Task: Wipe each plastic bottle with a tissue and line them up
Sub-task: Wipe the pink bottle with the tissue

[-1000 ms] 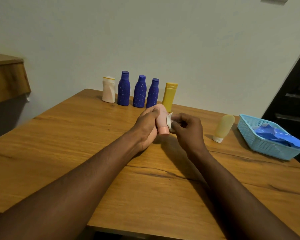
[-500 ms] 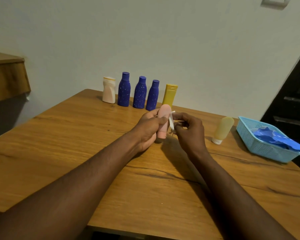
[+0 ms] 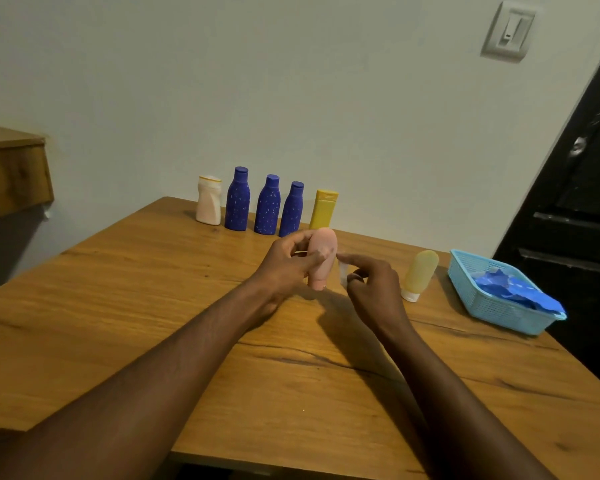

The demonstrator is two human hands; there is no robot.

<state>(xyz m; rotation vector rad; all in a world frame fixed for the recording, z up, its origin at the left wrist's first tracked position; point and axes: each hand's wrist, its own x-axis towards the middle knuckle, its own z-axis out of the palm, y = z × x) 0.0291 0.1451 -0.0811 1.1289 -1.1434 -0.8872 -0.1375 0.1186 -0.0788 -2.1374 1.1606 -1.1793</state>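
My left hand [image 3: 288, 263] grips a pink squeeze bottle [image 3: 323, 258], held cap down just above the wooden table [image 3: 153, 306]. My right hand [image 3: 371, 282] pinches a small white tissue [image 3: 343, 273] right beside the bottle's lower right side. Along the wall stands a row: a white bottle [image 3: 208, 205], three dark blue bottles [image 3: 238, 199] [image 3: 268, 205] [image 3: 291, 209] and a yellow bottle [image 3: 323, 209]. A pale yellow squeeze bottle [image 3: 419, 274] stands cap down to the right of my hands.
A light blue plastic basket [image 3: 496, 306] with crumpled blue material [image 3: 513, 289] sits at the table's right edge. A dark door [image 3: 575, 209] is behind it. A wooden shelf [image 3: 11, 171] juts out at the left.
The pink bottle has turned more upright and risen slightly in my left hand. My right hand with the tissue has slid down from the bottle's upper side to its lower right.
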